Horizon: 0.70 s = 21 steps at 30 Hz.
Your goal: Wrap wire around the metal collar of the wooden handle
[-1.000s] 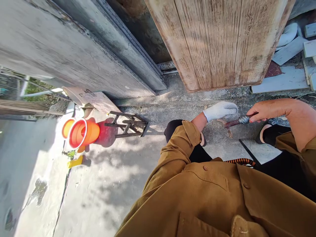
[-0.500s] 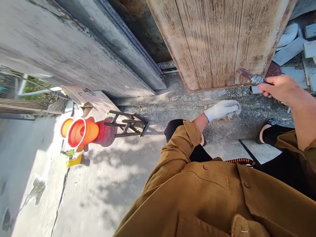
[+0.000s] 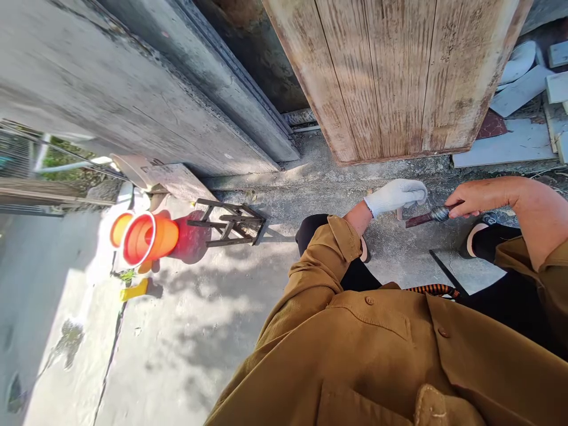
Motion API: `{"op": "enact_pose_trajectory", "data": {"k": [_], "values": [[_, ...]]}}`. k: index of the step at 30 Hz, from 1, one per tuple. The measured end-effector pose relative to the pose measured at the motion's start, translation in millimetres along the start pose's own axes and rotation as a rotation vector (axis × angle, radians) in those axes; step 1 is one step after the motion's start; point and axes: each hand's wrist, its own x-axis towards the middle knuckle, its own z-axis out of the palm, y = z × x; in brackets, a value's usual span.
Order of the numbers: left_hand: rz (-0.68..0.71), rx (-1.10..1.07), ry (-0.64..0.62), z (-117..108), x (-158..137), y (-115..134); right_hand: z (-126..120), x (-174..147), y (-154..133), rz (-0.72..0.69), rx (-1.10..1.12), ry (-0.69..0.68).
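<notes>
My left hand [image 3: 398, 196], in a white knitted glove, is low over the concrete with its fingers closed. A small tan piece [image 3: 399, 213] shows just under the glove; whether the fingers grip it I cannot tell. My bare right hand [image 3: 481, 197] is wrapped round the end of a short tool with a dark reddish-brown flat end and a middle bound in wire [image 3: 440, 213]. The tool's dark end points left, close below the gloved fingers. I cannot make out whether it touches the tan piece.
Ahead leans a worn wooden panel [image 3: 390, 89]. White slabs [image 3: 506, 144] lie at right. On the left stand a dark wooden stool frame [image 3: 228, 222] and orange buckets [image 3: 151, 236], with a yellow object [image 3: 134, 290] nearby. A dark strip [image 3: 448, 273] lies between my feet.
My right hand has swung down from in front of the wooden panel, bringing the wire-bound tool close to my left hand. The gloved hand has shifted only slightly left.
</notes>
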Motion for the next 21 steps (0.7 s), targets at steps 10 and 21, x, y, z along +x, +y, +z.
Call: {"op": "enact_pose_trajectory", "data": {"k": [10, 21], "values": [[-0.024, -0.187, 0.102, 1.3, 1.9, 0.5, -18.2, -21.5, 1.2, -0.221, 0.456, 0.615], [0.010, 0.110, -0.012, 0.5, -8.6, 13.8, -21.4, -0.6, 8.9, 0.376, -0.074, 0.683]]}}
